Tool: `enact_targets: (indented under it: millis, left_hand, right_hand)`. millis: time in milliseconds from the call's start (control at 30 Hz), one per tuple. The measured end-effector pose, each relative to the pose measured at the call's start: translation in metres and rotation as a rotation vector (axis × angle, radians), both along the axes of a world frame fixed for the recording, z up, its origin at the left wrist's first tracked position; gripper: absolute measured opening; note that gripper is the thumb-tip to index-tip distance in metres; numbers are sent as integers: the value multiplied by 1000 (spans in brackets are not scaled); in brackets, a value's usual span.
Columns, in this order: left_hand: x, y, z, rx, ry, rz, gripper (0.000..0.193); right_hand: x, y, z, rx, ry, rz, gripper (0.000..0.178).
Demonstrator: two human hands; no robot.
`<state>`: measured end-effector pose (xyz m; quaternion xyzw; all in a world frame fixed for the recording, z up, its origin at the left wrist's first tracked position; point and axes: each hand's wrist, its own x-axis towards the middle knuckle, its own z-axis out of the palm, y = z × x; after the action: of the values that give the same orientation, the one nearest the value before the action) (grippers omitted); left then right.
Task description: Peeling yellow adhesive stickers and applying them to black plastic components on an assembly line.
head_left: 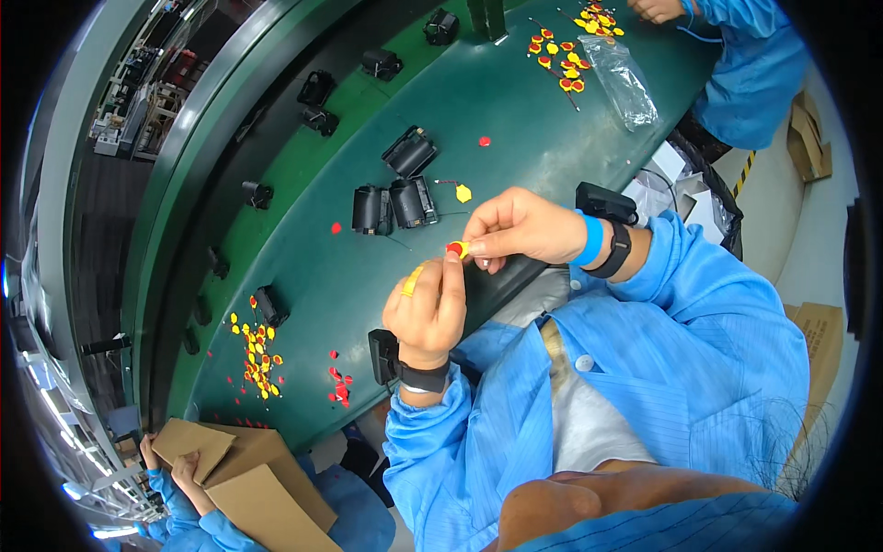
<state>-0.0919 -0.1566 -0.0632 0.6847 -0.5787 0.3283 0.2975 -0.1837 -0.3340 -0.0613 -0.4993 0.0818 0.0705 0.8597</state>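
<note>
Between my hands, just above the green table, is a small yellow-and-red disc [455, 247]. My right hand [526, 226] is closed in a pinch on its yellow edge. My left hand [427, 308], with a yellow band round one finger, has thumb and fingertip closed at the red side. Beyond them lies a yellow disc with a thin wire [464, 193]. Three black plastic housings [411, 202] stand grouped to its left, trailing thin wires. Single red pieces [336, 228] lie on the table.
Yellow-and-red discs [259, 361] and red pieces [340, 386] lie on the green table [303, 285] at left. More discs [563, 63] and a clear plastic bag [621, 83] are at far right. Co-workers' hands [657, 9] show there and at a cardboard box [253, 460].
</note>
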Motion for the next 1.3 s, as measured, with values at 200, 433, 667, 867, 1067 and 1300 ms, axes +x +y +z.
enact_targets:
  millis: [200, 433, 667, 867, 1067, 1300]
  left_hand:
    - [-17, -2, 13, -154, 689, -28, 23]
    - [-12, 3, 18, -164, 1091, -121, 16]
    - [-10, -3, 17, -159, 1326, -147, 8]
    - [-12, -5, 16, -122, 1231, -119, 6]
    - [-12, -3, 20, 5, 1163, -32, 5]
    - [-35, 85, 15, 39, 966, 130, 9]
  right_hand:
    - [1, 6, -2, -238, -275, -195, 12]
    - [-4, 7, 11, -624, -367, -179, 8]
    - [-6, 6, 10, -951, -539, -255, 5]
    - [-6, 5, 5, -996, -585, -297, 5]
    - [-4, 8, 7, -966, -473, -255, 4]
    - [15, -14, -25, -218, -131, -282, 10]
